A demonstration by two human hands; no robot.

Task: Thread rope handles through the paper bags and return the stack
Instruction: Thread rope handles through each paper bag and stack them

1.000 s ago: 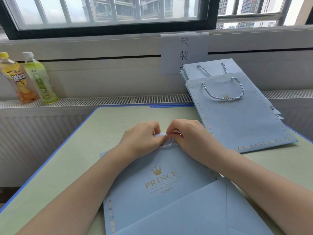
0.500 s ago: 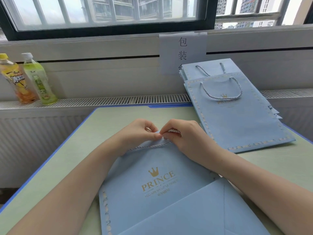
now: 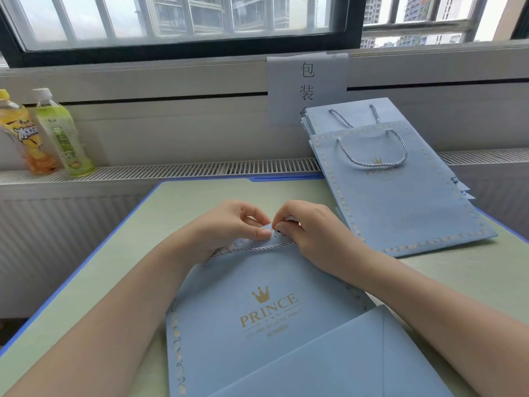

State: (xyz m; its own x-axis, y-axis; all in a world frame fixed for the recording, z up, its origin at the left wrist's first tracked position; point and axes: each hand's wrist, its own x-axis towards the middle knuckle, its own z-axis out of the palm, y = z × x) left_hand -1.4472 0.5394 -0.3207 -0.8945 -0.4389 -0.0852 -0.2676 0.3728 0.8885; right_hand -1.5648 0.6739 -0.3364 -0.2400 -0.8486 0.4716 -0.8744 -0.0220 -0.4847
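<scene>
Fingers of my left hand pinch the top edge of the blue paper bag, which lies flat on the green table right in front of me. My right hand pinches the rope handle beside a punched hole; the cord trails leftward along the bag's edge. I see the finished stack leaning against the sill, far right.

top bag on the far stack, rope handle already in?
Yes, a twisted rope handle loops across the front of the top bag on the stack at the table's far right.
</scene>
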